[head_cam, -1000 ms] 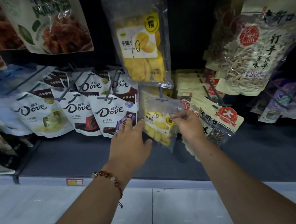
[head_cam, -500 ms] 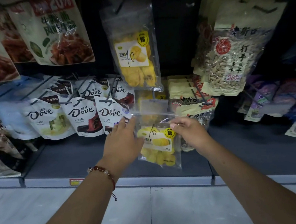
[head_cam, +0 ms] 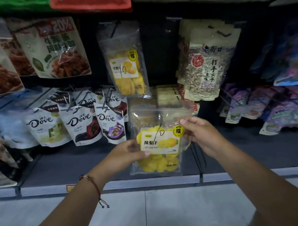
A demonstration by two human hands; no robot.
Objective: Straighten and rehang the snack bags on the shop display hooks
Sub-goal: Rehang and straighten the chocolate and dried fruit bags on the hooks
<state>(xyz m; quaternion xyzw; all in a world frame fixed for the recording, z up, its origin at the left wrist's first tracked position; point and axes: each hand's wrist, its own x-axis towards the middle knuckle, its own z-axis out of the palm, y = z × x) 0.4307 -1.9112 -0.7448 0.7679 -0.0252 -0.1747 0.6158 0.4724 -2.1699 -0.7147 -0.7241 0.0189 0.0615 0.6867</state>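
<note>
Pineapple bag [head_cam: 159,142] x1 (clear), left hand [head_cam: 125,154], right hand [head_cam: 201,135], 3 Dove bags [head_cam: 81,124]

head-worn view, looking forward and down, close to shop display [head_cam: 157,61]

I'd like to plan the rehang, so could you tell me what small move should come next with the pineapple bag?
Probably lift the dried pineapple bag, held by the left hand and right hand, so its clear top meets a hook; it sits below the hanging dried mango bag.

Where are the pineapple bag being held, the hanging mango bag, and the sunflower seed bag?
pineapple bag [head_cam: 159,142], head view, its white label.
mango bag [head_cam: 124,67], head view, its label.
sunflower seed bag [head_cam: 206,74], head view, its clear window.
</note>
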